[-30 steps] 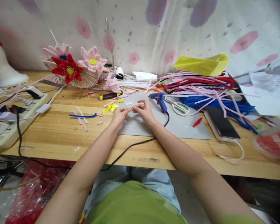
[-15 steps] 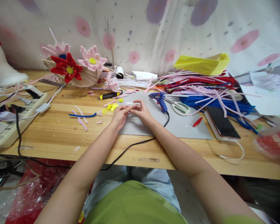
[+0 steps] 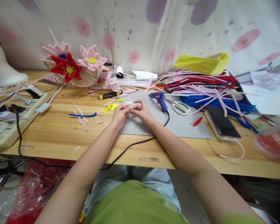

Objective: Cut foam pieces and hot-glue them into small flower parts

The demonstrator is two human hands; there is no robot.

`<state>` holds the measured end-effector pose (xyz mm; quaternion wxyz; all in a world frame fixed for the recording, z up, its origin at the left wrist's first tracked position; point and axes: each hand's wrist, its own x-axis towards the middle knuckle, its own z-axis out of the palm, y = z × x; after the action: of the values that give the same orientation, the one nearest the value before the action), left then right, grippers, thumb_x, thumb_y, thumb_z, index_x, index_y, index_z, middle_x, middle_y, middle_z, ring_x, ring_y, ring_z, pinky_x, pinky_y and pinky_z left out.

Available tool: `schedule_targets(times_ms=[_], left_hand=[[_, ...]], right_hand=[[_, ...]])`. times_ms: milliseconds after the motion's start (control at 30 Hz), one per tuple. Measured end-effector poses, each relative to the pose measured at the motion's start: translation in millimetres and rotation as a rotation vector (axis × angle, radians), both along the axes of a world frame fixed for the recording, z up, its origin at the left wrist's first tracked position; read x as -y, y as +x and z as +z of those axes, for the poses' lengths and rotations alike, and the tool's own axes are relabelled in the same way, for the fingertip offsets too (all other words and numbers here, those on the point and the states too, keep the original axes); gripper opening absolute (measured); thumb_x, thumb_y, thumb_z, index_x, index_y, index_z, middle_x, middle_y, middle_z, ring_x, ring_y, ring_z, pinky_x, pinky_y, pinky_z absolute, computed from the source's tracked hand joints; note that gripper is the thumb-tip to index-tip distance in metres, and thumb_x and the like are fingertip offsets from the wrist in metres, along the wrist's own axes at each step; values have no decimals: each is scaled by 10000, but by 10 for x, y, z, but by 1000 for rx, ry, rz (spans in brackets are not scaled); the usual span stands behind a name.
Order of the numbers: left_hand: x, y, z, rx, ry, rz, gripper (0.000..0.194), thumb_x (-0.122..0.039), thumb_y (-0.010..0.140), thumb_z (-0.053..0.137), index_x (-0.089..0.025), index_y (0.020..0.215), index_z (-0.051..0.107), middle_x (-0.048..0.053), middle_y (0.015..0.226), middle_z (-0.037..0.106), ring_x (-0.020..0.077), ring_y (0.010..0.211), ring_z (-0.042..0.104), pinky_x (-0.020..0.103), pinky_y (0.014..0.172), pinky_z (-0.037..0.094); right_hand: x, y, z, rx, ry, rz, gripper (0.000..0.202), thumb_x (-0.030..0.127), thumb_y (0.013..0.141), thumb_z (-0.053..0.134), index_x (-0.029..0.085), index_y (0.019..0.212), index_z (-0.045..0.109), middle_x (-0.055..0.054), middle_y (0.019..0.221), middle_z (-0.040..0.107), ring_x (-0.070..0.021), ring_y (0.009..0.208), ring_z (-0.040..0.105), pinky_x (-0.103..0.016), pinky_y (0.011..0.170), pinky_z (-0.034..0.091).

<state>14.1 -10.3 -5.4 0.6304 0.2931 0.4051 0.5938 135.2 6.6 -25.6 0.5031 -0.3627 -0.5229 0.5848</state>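
Note:
Over the left part of the grey cutting mat [image 3: 186,129], my left hand [image 3: 120,116] and my right hand [image 3: 142,112] meet at the fingertips. Both are closed in a pinch around something tiny, with a speck of yellow or white between them, too small to name. Crumpled yellow material [image 3: 112,107] lies just left of my left hand. Small white pieces [image 3: 128,103] and a yellow disc [image 3: 121,100] rest beyond my fingers. To the right of my right hand, a blue glue gun [image 3: 160,100] lies on the mat.
Scissors [image 3: 180,108], a phone [image 3: 222,122] and bundled pipe cleaners [image 3: 214,102] lie to the right. Red and pink flowers [image 3: 69,69] stand at the back left, a power strip [image 3: 21,119] at the far left. A black cable [image 3: 128,147] crosses the front edge.
My fingertips have shifted very slightly around the tiny item. Otherwise the objects on the table have stayed in place.

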Motion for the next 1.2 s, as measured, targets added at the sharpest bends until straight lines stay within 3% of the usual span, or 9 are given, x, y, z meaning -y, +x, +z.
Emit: schedule_targets(times_ms=[400,500,633,867,967,1200], left_hand=[[25,-4,11,-28,-23,-12,362,-183,536,800,-151,527,440,-8,646,610,71,593,517,199,520,294],[21,-6,16,-68,-54,-37,322,-301,559,809,-147,569,526,2,604,587,72,569,495,202,500,290],[17,-14,14,-122,-35,-50,333,-429,584,776,-144,721,672,25,709,632,68,584,477,199,476,277],[32,-13,-10,-348,13,68,190,-310,590,764,-157,687,706,24,754,663,77,607,455,210,498,273],[32,-14,-4,-370,-4,81,162,-290,594,758,-158,669,704,21,736,658,78,604,450,210,507,282],[15,-19,-22,-344,-43,86,196,-297,552,778,-142,624,682,13,641,623,65,541,393,221,495,249]], right_hand=[[0,8,0,3,9,-14,526,301,558,746,237,936,386,96,663,621,-100,619,606,-295,691,497],[-7,19,2,-12,-5,-18,532,314,556,750,237,927,376,95,657,614,-102,613,604,-297,690,496],[-13,36,12,-29,-37,-36,564,327,534,767,237,922,368,91,666,619,-101,606,597,-295,676,497],[12,12,61,45,-25,-107,551,389,534,758,230,914,393,80,670,591,-101,623,570,-240,569,470],[13,11,63,103,39,-163,516,408,567,738,233,917,402,80,664,569,-99,616,549,-231,545,454],[6,18,37,91,114,-138,471,395,614,704,235,928,391,76,674,572,-90,609,540,-241,583,470]])
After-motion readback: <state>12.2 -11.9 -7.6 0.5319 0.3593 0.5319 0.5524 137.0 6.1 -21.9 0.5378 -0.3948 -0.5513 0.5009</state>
